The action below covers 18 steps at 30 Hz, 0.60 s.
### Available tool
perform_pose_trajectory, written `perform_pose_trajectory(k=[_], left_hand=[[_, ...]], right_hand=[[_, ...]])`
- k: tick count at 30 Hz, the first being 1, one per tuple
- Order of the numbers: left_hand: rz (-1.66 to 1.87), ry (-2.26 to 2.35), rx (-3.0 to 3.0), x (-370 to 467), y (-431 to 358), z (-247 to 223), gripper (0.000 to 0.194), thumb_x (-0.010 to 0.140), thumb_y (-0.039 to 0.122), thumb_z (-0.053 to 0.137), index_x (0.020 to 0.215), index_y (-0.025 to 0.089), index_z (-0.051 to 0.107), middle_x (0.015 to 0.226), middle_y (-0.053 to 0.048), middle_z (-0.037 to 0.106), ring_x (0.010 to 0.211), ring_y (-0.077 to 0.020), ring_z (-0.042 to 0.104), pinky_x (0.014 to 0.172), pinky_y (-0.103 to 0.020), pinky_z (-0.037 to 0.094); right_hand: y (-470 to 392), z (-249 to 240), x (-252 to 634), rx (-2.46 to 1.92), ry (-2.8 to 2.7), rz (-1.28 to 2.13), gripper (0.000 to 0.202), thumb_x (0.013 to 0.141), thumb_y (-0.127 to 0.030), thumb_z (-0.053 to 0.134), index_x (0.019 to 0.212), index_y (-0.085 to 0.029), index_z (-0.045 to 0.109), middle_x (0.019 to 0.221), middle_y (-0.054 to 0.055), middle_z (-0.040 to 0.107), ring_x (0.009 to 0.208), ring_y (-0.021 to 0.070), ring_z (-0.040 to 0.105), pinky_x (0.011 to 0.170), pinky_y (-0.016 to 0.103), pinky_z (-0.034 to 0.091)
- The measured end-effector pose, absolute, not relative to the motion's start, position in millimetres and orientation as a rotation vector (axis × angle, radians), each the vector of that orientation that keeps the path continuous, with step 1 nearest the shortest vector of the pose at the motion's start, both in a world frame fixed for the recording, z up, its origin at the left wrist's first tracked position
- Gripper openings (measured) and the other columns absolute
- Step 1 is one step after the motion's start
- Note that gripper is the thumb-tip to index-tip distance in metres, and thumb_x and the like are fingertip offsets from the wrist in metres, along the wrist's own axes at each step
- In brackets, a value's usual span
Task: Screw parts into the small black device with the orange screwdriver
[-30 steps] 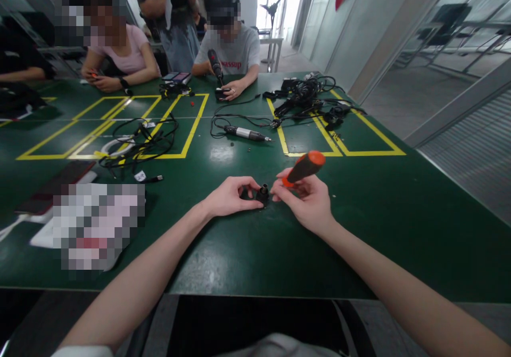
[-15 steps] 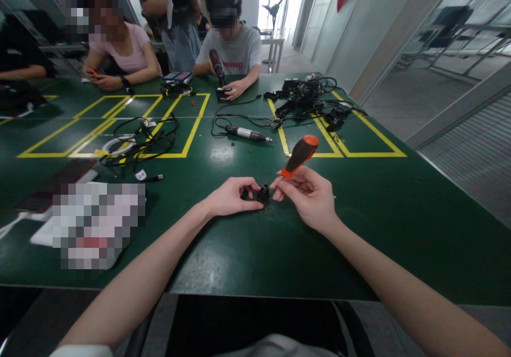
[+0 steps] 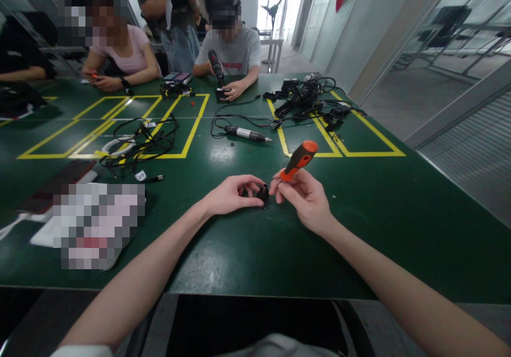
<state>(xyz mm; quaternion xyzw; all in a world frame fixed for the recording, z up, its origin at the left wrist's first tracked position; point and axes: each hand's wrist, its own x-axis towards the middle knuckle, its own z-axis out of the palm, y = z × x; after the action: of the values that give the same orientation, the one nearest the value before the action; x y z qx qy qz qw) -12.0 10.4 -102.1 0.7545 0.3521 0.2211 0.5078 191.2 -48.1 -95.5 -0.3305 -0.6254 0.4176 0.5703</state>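
Observation:
Between the thumb and fingers of my left hand [image 3: 235,193] is a small dark round part [image 3: 262,194] with a short metal-rimmed tube on top. It rests on the green table [image 3: 223,250]. My right hand [image 3: 305,197] holds a screwdriver [image 3: 300,160] with a black and orange handle, tilted up to the right. The fingers close around the lower end of the handle, and the shaft and tip are hidden or too small to make out. My right fingertips are just right of the dark part; whether they touch it I cannot tell.
A pen-shaped electric screwdriver [image 3: 247,133] with a cord lies ahead. Tangled black cables sit at the left [image 3: 159,139] and far right [image 3: 303,96]. A phone [image 3: 59,184] lies at left. Across the table, a person holds a power driver [image 3: 216,65].
My right hand and the screwdriver have shifted slightly down and left, with the handle leaning a little differently. My left hand stays around the dark part.

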Motion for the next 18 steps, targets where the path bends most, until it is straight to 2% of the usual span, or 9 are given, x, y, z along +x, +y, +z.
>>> perform_pose_trajectory(k=[4, 9, 14, 18], left_hand=[[0.512, 0.857, 1.812, -11.5, 10.3, -101.3, 0.039, 0.075, 0.038, 0.084, 0.104, 0.015, 0.074, 0.084, -0.002, 0.072, 0.073, -0.0131, 0.056, 0.067, -0.025, 0.041], [0.528, 0.862, 1.832, -11.1, 9.4, -102.9, 0.037, 0.072, 0.036, 0.086, 0.101, 0.016, 0.075, 0.084, -0.001, 0.071, 0.074, -0.0136, 0.058, 0.068, -0.026, 0.043], [0.529, 0.866, 1.852, -11.0, 8.6, -104.5, 0.037, 0.073, 0.038, 0.085, 0.1, 0.016, 0.073, 0.081, 0.0, 0.067, 0.073, -0.0134, 0.056, 0.069, -0.026, 0.042], [0.497, 0.892, 1.885, -10.7, 8.9, -105.2, 0.037, 0.073, 0.04, 0.084, 0.099, 0.016, 0.073, 0.08, 0.0, 0.067, 0.072, -0.0135, 0.056, 0.069, -0.026, 0.043]], right_hand=[[-47.5, -94.6, 191.9, -0.81, -1.443, 0.955, 0.033, 0.094, -0.052, 0.071, 0.087, -0.024, 0.056, 0.069, -0.002, 0.068, 0.053, 0.0121, 0.059, 0.054, 0.028, 0.052], [-45.7, -91.4, 195.1, -0.901, -1.445, 0.877, 0.035, 0.09, -0.055, 0.074, 0.083, -0.021, 0.064, 0.08, 0.001, 0.069, 0.053, 0.01, 0.056, 0.049, 0.026, 0.049], [-45.2, -95.1, 195.0, -0.813, -1.426, 1.031, 0.034, 0.093, -0.054, 0.07, 0.092, -0.021, 0.065, 0.079, 0.002, 0.071, 0.052, 0.0111, 0.061, 0.049, 0.027, 0.053], [-46.3, -97.3, 194.3, -0.792, -1.401, 1.031, 0.035, 0.088, -0.051, 0.078, 0.097, -0.023, 0.06, 0.078, 0.0, 0.073, 0.056, 0.0119, 0.064, 0.054, 0.027, 0.058]])
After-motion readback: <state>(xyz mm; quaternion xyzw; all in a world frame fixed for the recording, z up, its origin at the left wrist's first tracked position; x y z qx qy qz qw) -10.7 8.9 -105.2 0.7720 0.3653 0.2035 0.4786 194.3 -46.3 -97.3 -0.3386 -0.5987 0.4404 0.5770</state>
